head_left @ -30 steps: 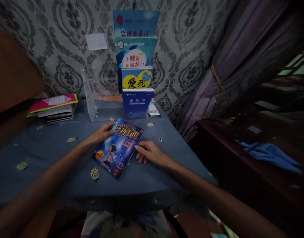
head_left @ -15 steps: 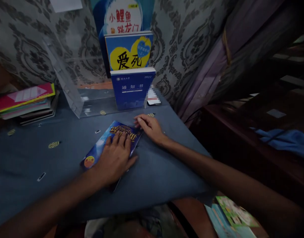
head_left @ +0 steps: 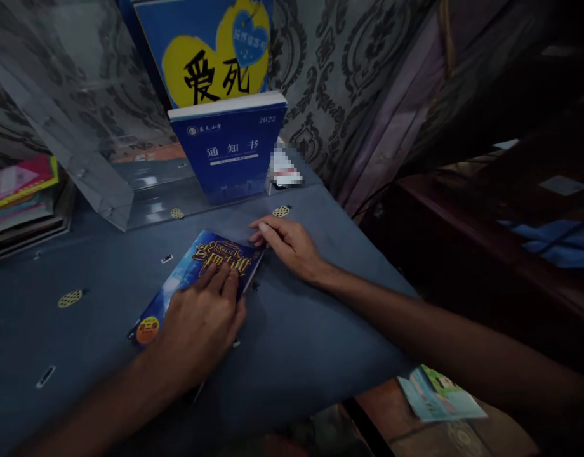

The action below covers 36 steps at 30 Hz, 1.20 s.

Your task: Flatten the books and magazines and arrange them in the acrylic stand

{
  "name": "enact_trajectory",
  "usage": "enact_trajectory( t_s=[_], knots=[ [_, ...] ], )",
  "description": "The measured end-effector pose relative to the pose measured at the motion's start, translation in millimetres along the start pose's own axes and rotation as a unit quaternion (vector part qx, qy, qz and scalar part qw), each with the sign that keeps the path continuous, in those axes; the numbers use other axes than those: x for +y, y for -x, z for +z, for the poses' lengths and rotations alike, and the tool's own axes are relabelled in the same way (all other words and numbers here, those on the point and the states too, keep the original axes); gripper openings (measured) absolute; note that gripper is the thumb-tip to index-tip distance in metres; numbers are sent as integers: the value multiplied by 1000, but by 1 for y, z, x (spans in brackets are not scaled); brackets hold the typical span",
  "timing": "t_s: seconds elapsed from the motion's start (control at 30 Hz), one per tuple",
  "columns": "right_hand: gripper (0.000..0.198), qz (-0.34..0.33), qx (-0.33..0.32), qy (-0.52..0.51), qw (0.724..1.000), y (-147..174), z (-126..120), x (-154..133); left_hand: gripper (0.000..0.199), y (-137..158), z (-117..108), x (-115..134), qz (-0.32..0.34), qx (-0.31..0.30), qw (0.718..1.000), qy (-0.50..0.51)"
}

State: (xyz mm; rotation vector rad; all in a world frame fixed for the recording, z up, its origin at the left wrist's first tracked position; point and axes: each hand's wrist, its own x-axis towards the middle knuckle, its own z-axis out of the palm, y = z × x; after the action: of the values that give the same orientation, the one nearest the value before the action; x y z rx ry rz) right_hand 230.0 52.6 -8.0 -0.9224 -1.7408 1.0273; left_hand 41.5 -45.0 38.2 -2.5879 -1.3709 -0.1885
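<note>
A blue paperback book (head_left: 182, 279) with gold lettering and an orange round badge lies at a slant on the cloth-covered table. My left hand (head_left: 204, 317) rests on its cover, palm down, fingers stretched over the gold title and gripping nothing. At the book's upper right corner is my right hand (head_left: 289, 247), its fingers loosely bent and apart from the thumb. Those fingertips are at the corner; whether they press on it is hard to see. Behind stands a clear acrylic rack (head_left: 113, 203) holding a blue 2022 booklet (head_left: 232, 149) and a yellow-heart book (head_left: 211, 57).
A stack of books and folders (head_left: 25, 197) sits at the left. Beside the rack lies a white card (head_left: 285, 165), partly blurred out. Patterned curtain (head_left: 315, 70) hangs behind the table. Low at the right, below the table edge, are light blue booklets (head_left: 437, 400).
The view has moved closer and lower, so the rear book's title has left the picture. My left hand's fingers have slid slightly down the cover; the right hand stays by the corner.
</note>
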Motion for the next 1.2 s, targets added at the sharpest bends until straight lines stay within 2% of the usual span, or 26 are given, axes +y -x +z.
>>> enact_trajectory(
  t_s=[0.2,0.37,0.57,0.73,0.93,1.07,1.2],
  knots=[
    [42,-25,20,17,999,2,-2,-1,32,-1,-2,-1,-3,15,1000,13],
    [38,-55,31,64,996,7,-5,-9,33,1,5,2,8,35,999,-24],
    [36,-63,-30,139,988,10,-5,-15,33,2,3,7,2,18,998,-53],
    [37,-74,-28,164,983,10,-6,-13,35,-5,8,-19,5,8,1000,-19],
    [37,-69,-34,167,983,10,-6,-12,39,-18,29,-65,-49,4,999,10],
    [38,-66,-30,169,983,9,-6,-12,39,-22,30,-71,-52,-1,998,22],
    [38,-66,-26,164,984,9,-5,-12,39,-22,26,-60,-18,10,999,45]
  ],
)
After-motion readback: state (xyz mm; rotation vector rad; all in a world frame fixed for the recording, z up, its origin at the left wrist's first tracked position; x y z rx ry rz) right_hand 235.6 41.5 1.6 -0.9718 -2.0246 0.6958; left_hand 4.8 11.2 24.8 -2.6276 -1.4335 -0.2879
